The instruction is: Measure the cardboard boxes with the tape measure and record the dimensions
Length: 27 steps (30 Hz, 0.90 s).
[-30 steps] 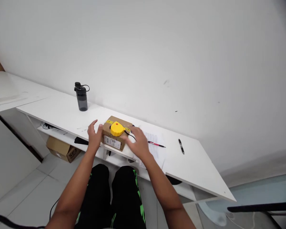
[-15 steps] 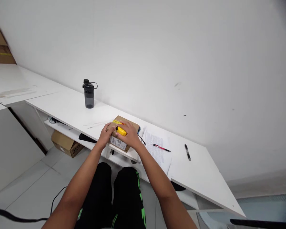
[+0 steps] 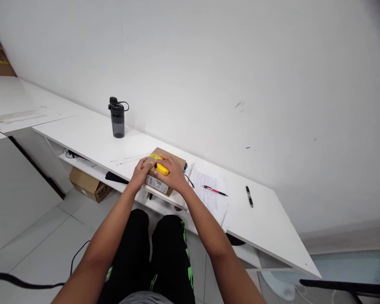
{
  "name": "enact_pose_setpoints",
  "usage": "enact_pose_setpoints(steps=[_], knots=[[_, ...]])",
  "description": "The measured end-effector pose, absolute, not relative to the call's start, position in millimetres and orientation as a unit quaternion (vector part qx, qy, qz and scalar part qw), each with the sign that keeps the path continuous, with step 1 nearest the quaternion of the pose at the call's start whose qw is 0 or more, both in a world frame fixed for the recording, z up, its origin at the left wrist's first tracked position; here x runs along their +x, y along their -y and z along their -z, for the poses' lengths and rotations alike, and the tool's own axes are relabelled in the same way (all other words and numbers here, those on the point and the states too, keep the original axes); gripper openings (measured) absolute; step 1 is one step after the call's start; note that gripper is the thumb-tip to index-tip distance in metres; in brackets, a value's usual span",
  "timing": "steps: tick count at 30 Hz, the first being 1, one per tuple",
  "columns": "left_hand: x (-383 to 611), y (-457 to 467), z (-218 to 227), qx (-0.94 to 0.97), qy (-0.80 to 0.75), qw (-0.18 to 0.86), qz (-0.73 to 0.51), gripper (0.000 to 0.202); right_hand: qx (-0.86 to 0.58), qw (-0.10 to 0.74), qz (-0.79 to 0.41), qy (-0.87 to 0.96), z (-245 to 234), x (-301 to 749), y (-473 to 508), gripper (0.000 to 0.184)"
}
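Note:
A small brown cardboard box (image 3: 172,157) with a white printed label on its front side rests on the white table in front of me. My left hand (image 3: 140,172) is wrapped round the box's left side, its thumb near the top edge. Over the top of the box, my right hand (image 3: 174,174) grips a small yellow object with a black end (image 3: 161,169). Its exact kind is partly hidden by my fingers. A yellow sticker (image 3: 154,156) shows on the box beside that hand.
Right of the box lie printed papers (image 3: 205,190) with a red-and-black pen (image 3: 214,191), and a black pen (image 3: 249,196) farther right. A dark bottle (image 3: 117,120) stands near the wall. Another cardboard box (image 3: 88,185) sits below the table at left.
The view has shifted slightly, so the bottle and table appear a little higher. My hands keep nearly the same hold on the box and the yellow object.

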<state>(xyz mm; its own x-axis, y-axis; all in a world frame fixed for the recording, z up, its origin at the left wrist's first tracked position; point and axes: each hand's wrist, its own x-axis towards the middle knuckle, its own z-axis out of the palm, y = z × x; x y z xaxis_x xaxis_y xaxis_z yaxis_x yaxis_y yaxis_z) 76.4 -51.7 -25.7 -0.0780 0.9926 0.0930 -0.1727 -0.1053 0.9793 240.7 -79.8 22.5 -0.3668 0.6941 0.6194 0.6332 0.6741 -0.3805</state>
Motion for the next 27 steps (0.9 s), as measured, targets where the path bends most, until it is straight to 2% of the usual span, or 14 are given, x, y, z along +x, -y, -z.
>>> enact_pose_setpoints(steps=[17, 27], knots=[[78.3, 45.0, 30.7, 0.464, -0.449, 0.490, -0.586, 0.059, -0.409, 0.391, -0.054, 0.823, -23.5, 243.1, 78.3, 0.040], [78.5, 44.5, 30.2, 0.455, -0.450, 0.495, -0.588, 0.058, -0.414, 0.358, -0.051, 0.836, -22.1, 246.2, 77.4, 0.052]])
